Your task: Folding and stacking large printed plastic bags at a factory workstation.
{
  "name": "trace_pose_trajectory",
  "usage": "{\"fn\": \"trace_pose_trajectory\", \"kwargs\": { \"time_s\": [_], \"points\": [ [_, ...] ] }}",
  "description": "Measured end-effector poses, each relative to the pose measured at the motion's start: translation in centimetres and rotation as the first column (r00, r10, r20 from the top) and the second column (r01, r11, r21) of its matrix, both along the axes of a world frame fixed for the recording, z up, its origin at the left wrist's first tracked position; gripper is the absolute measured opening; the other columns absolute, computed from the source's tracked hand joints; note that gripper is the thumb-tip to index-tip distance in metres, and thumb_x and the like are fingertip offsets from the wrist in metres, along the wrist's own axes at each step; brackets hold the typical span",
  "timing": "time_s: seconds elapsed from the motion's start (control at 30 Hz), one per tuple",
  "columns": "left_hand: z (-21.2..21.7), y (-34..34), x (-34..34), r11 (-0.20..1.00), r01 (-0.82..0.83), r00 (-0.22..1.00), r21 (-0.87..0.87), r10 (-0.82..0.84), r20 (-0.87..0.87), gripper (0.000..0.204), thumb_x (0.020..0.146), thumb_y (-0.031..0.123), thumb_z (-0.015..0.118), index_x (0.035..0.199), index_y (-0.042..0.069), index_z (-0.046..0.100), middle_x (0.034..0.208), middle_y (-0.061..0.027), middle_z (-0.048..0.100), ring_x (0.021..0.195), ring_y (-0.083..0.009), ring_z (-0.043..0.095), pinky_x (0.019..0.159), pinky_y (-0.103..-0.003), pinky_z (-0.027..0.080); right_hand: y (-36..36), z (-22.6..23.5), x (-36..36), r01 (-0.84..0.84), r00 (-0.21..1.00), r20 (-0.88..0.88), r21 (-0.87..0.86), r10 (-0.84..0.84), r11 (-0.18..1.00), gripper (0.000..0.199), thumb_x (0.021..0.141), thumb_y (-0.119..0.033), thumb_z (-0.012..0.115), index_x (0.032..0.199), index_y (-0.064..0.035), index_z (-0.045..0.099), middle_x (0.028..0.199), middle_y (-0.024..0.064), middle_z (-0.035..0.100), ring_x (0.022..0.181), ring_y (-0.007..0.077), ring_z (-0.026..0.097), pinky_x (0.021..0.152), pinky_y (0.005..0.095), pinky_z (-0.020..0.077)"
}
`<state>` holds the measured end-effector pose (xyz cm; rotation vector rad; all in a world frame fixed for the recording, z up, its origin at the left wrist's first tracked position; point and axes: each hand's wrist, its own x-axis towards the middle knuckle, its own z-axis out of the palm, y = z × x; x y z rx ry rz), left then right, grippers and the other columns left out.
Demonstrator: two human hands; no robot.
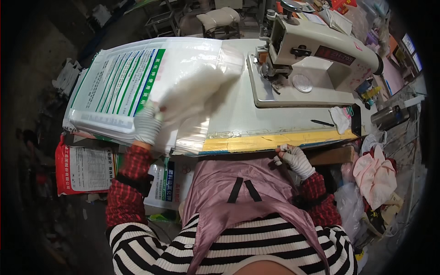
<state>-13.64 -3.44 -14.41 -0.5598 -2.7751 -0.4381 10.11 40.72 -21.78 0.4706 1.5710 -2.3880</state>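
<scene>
My left hand (149,124), in a white wrapped glove with bare fingertips, is closed on the edge of a white plastic bag (195,94). The bag's loose part is smeared by motion over a stack of printed white sacks (110,82) with green and blue stripes. At the table's front edge my right hand (295,161), gloved alike, has loosely bent fingers held a little apart, and nothing shows in them. A cream sewing machine (316,43) stands on the table to the right, apart from both hands.
Yellow tape (275,141) runs along the table's front edge. Right of it lie a black pen (322,123) and a white cloth (340,120). A red-and-white sack (87,169) sits low at left. Pink cloth (376,176) hangs at right. A padded stool (220,20) stands behind.
</scene>
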Motion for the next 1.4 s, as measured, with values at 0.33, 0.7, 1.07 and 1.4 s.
{"fn": "trace_pose_trajectory", "kwargs": {
  "time_s": [0.33,0.7,1.07,1.4],
  "points": [
    [-3.8,-0.9,3.4,0.951,0.263,0.928,-0.161,-0.295,-0.229,0.047,0.071,0.011,0.059,0.116,-0.001,0.057,0.111,-0.0208,0.06,0.098,-0.0367,0.06,0.084,-0.047,0.049,-7.2,4.2,-8.8,-0.256,0.963,0.096,0.025,0.253,0.966,0.032,0.091,-0.03,0.063,0.105,-0.0015,0.057,0.085,0.0072,0.065,0.076,0.0127,0.062,0.074,0.0251,0.0505],
    [-4.0,-4.5,6.8,0.908,0.179,0.98,-0.379,-0.199,-0.013,0.102,0.053,0.047,0.078,0.136,0.001,0.041,0.139,-0.0202,0.041,0.133,-0.0347,0.034,0.111,-0.055,0.024,-14.4,2.9,-14.9,-0.156,0.987,0.016,-0.193,0.162,0.969,0.043,0.089,-0.027,0.059,0.116,0.0047,0.052,0.105,0.0137,0.064,0.094,0.0235,0.064,0.086,0.0344,0.051],
    [-0.2,-2.0,2.6,0.968,0.194,0.973,-0.16,-0.211,-0.095,0.041,0.073,0.017,0.062,0.11,0.001,0.061,0.096,-0.0145,0.065,0.084,-0.0277,0.063,0.073,-0.039,0.051,-12.1,-0.6,-16.0,-0.205,0.973,0.072,-0.165,0.219,0.965,0.047,0.087,-0.04,0.064,0.111,-0.0016,0.054,0.085,0.009,0.064,0.064,0.0164,0.06,0.052,0.0277,0.0477],
    [2.0,-2.6,2.8,0.998,0.022,0.988,-0.06,-0.031,-0.151,0.041,0.074,0.022,0.064,0.111,0.005,0.061,0.109,-0.0123,0.065,0.096,-0.026,0.062,0.079,-0.037,0.049,-17.9,2.1,-20.0,-0.175,0.96,0.121,-0.439,0.251,0.881,0.08,0.091,-0.062,0.046,0.136,0.0029,0.032,0.126,0.026,0.05,0.112,0.0389,0.055,0.095,0.0487,0.0477]
  ]
}}
